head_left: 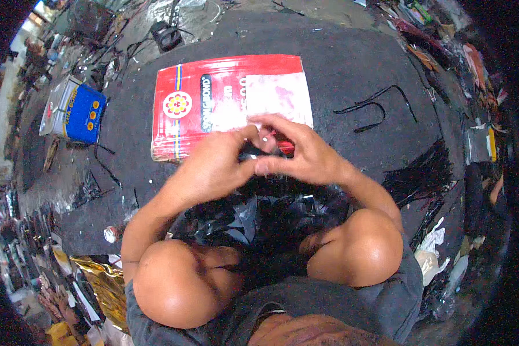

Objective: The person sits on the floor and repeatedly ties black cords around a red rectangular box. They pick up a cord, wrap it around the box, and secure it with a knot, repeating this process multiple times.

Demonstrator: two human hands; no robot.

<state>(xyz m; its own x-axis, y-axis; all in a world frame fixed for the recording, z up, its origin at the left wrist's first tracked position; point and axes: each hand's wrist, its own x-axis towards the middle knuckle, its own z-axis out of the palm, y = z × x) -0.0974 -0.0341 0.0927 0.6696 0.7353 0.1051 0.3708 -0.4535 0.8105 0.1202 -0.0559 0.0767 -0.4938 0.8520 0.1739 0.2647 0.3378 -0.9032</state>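
Note:
My left hand (216,164) and my right hand (297,153) meet at the middle of the view, fingers pinched together on a small dark piece (252,154) held between them. Both hands hover over the near edge of a flat red and white tin (213,101) lying on the dark floor (352,69). Below my hands lies a heap of black shiny scraps (259,213) between my bent knees. What the small piece is cannot be made out.
A blue and white tin (78,112) stands at the left. Thin black strips (375,109) lie on the floor to the right. A small round cap (111,233) sits by my left elbow. Cluttered scraps and packets line the rim, with gold foil (104,282) at lower left.

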